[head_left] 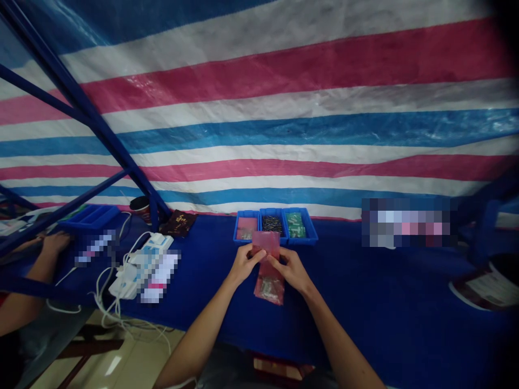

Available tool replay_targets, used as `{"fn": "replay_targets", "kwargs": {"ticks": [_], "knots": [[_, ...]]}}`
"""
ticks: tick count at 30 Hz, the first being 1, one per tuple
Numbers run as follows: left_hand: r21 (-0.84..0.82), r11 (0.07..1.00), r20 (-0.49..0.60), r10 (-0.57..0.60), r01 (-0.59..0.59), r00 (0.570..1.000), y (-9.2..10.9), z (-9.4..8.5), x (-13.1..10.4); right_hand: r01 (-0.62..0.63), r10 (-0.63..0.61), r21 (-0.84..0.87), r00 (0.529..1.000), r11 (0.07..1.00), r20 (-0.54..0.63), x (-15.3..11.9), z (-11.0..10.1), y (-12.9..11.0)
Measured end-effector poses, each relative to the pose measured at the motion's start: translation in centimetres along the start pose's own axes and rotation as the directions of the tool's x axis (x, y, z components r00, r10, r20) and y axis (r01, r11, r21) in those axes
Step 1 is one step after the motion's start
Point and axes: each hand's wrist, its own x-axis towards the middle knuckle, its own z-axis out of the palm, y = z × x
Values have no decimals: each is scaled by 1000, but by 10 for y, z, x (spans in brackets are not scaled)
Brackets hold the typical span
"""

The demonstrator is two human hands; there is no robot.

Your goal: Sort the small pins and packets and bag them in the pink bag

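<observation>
My left hand and my right hand meet above the blue tabletop, thumbs pointing inward. Both are closed on the edges of a translucent pink plastic bag. Below the thumbs, pink plastic with small silvery contents lies near the table surface; whether it belongs to the same bag or a second one I cannot tell. Just beyond my hands stand three blue bins. The left bin has pink bags inside, the middle one holds dark screws or nails, and the right one holds green packets.
Left of me lie a white power strip, tangled white cables and a dark brown packet. Another person's hand rests near a blue tray. A blue metal frame slants at left. A round container stands right.
</observation>
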Motion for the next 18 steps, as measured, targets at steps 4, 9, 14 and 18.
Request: {"fn": "replay_targets", "kwargs": {"ticks": [4,9,14,18], "knots": [[-57,998,8,-6,6,1000,0,1,2,-21,22,31,999,999,-29,0,0,3],[-58,998,16,-4,4,1000,-2,-1,2,-65,65,31,998,997,-5,0,1,2],[-30,1000,65,3,-1,998,1,-1,1,-34,33,-15,997,999,-64,0,-1,2],[4,1000,-1,9,-9,1000,3,0,2,-23,22,-22,999,999,-44,-1,-1,3]]}}
